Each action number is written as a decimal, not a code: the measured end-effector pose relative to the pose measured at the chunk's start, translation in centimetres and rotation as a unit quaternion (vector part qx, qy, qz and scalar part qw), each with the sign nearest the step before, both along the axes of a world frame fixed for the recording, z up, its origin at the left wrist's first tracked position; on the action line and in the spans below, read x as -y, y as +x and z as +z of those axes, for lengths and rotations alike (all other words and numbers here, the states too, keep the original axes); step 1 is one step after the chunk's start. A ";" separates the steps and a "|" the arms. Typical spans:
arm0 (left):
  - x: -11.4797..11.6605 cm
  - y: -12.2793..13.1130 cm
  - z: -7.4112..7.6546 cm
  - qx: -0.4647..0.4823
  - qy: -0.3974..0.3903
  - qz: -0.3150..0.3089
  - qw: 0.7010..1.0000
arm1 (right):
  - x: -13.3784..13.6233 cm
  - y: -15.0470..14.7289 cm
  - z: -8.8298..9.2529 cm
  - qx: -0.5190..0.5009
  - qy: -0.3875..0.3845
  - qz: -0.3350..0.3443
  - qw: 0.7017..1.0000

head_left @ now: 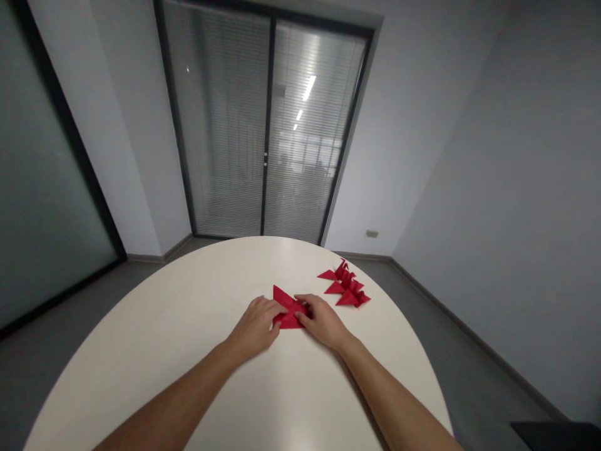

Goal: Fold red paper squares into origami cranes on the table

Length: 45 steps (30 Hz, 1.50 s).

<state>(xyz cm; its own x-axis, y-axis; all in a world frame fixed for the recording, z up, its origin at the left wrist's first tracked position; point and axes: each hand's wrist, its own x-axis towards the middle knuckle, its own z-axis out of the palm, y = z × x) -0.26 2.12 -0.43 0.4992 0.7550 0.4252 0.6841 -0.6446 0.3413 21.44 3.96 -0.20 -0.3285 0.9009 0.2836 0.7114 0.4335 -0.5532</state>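
A quiet grey room, blinds (225, 138) behind glass, and out on the pale round table (188, 304) there's the red paper (291, 320), right between two hands! The left hand (256, 326) curls narrowly at its left edge, the right hand (325, 321) cupped over the other side; pinching or just pressing, I can't tell. Danger here: uneven pressure could skew a crease, and a careless right elbow might scatter the folded red pieces (346, 299) nearby. Fingers hide the paper's right end; those pieces overlap, tough to count; a dark object (558, 435) is cut off low right.
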 end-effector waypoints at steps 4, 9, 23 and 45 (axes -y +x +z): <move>-0.3 0.0 -0.2 0.003 0.002 -0.007 1.000 | 0.2 0.0 0.5 0.015 -0.007 -0.014 1.000; -0.5 0.0 -0.5 0.007 0.001 -0.007 1.000 | 0.6 -0.1 1.2 0.049 0.001 -0.015 0.999; -0.6 -0.2 -0.3 0.007 -0.009 -0.016 1.000 | 0.7 0.0 1.6 0.079 0.013 -0.005 0.997; -0.7 -0.5 -0.6 0.026 -0.034 -0.032 0.999 | -1.6 0.0 -1.5 -0.239 -0.148 0.032 0.959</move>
